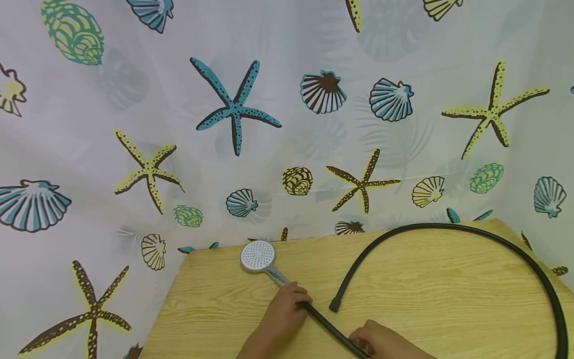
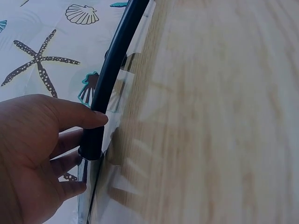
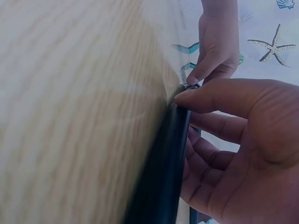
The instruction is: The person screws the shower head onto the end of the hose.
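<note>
A handheld shower head [image 1: 257, 256] with a white dotted face and grey handle lies on the wooden table. Its handle meets one end of a black shower hose [image 1: 334, 326]. My left hand [image 1: 286, 310] is at this joint; in the left wrist view its thumb and fingers pinch the hose [image 2: 114, 60] just above the end fitting. Farther along, my right hand [image 1: 387, 341] grips the same hose between thumb and fingers, as the right wrist view shows with the hose [image 3: 161, 163] running under the thumb. Part of the handle is hidden behind the left hand.
The rest of the hose arcs widely over the right side of the wooden table [image 1: 430, 289]. Its loose end fitting [image 1: 335, 304] lies between the two hands, farther back. A curtain [image 1: 278, 35] printed with shells and starfish hangs around the table's back and sides.
</note>
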Available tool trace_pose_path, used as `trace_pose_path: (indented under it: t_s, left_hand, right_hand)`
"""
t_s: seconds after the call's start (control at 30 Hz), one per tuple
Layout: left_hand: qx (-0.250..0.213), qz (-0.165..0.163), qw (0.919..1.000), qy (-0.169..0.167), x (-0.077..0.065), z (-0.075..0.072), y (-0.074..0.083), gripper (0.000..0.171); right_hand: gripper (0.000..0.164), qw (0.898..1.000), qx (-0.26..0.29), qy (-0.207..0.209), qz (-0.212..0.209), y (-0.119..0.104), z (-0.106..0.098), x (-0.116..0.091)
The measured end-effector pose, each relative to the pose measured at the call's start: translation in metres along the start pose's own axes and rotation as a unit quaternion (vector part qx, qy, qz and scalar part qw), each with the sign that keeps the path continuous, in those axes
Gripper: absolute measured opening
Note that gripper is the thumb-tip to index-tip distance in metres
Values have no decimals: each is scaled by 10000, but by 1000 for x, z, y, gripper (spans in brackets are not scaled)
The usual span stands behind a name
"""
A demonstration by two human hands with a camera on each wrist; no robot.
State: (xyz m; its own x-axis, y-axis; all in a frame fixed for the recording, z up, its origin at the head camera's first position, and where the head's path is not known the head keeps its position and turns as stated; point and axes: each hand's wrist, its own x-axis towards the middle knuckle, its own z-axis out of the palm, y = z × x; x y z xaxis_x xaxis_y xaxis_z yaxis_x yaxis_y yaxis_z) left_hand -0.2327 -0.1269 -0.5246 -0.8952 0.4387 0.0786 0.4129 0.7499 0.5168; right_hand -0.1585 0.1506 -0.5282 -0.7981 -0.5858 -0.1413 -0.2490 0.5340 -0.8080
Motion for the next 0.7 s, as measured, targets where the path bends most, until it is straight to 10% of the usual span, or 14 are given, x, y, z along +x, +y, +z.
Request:
trace_pose_path:
  t_s: [0.7]
  left_hand:
    - [-353, -244, 9991, 59, 2, -1, -9, 25]
  right_hand:
    - [34, 9997, 205, 102, 126, 4, -1, -1]
